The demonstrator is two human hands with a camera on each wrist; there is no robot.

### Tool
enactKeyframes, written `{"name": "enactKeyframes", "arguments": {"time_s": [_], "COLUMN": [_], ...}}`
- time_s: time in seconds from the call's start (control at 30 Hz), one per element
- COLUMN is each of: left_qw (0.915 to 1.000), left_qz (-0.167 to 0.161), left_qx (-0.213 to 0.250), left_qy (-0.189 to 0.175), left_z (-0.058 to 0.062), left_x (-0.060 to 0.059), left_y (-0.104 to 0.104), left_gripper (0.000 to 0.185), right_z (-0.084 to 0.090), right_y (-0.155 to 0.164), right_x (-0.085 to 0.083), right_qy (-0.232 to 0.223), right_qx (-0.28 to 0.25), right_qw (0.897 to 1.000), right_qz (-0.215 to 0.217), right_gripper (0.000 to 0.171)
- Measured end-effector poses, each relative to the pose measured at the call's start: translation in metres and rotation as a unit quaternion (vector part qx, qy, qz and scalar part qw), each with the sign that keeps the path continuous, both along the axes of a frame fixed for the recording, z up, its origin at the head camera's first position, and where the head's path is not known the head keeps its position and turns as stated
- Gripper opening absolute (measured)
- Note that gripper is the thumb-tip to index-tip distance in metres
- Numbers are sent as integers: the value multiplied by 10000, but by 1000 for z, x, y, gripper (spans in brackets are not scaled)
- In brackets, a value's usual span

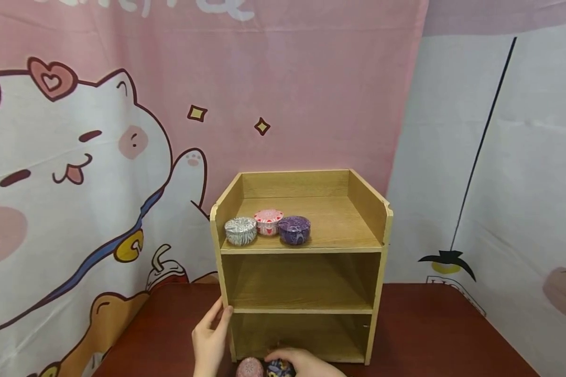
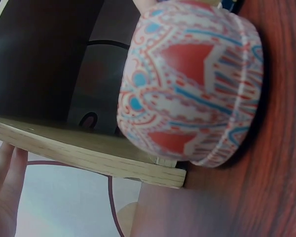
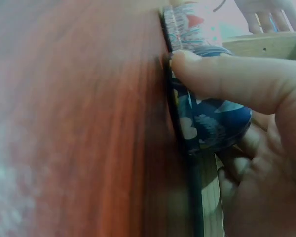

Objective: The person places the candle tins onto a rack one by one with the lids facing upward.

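Three tins (image 1: 267,228) stood on the shelf unit's (image 1: 302,251) top tier. Two remained on the table (image 1: 429,335) — right hand (image 1: 306,362) gripped the dark blue tin (image 1: 279,368), pink tin (image 1: 250,368) alongside. Left hand (image 1: 210,337), fingers straight, steadied the unit.

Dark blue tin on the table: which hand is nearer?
Right. The right hand grips the dark blue tin; the left hand touches the shelf unit's left edge, apart from it.

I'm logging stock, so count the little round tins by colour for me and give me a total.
Silver patterned tin: 1, top shelf
Pink and red tin: 1, top shelf
Purple tin: 1, top shelf
Pink, red and blue patterned tin: 1, on the table
Dark blue tin: 1, in the right hand grip
Total: 5
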State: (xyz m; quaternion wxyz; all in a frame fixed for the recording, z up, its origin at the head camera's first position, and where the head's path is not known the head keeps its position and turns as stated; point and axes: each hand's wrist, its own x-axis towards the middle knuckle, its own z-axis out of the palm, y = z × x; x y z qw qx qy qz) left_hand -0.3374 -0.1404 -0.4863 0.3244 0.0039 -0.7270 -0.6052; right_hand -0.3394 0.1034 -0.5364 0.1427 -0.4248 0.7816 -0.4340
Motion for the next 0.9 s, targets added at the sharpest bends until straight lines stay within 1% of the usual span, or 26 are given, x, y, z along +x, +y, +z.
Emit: {"name": "enactKeyframes", "arguments": {"time_s": [0.1, 0.23, 0.37, 0.43, 0.53, 0.6, 0.7, 0.73, 0.83, 0.9], "left_qw": [10000, 9998, 9998, 9998, 9998, 9998, 9998, 9998, 9999, 9999], "left_qz": [-9, -111, -15, 50, 7, -27, -54, -44, 22, 70], "left_qx": [10, 58, 68, 10, 26, 35, 58, 65, 74, 114], "left_qy": [3, 123, 162, 172, 194, 213, 209, 194, 121, 26], "left_z": [-1, -1, 3, 9, 22, 30, 34, 34, 20, 14], "left_x": [-1, -2, 0, 4, 13, 19, 21, 20, 11, 7], "left_y": [2, 4, 5, 6, 10, 12, 12, 12, 8, 8], "left_gripper": [37, 37, 35, 34, 33, 33, 33, 34, 35, 36], "right_z": [-4, -8, -6, -3, 3, 7, 13, 15, 22, 24], "right_y": [2, 5, 5, 5, 5, 6, 8, 9, 11, 13], "right_x": [-2, -3, -4, -3, -2, -1, 0, 1, 3, 4], "right_qy": [49, 16, 54, -93, -296, -301, -125, -139, -247, -329], "right_qx": [-100, -334, -338, -323, -376, -408, -410, -416, -458, -516], "right_qw": [9999, 9991, 9988, 9988, 9983, 9981, 9983, 9981, 9974, 9969], "right_qz": [-73, -267, -357, -354, -335, -347, -398, -429, -492, -504], "right_gripper": [46, 46, 48, 48, 49, 50, 53, 53, 54, 55]}}
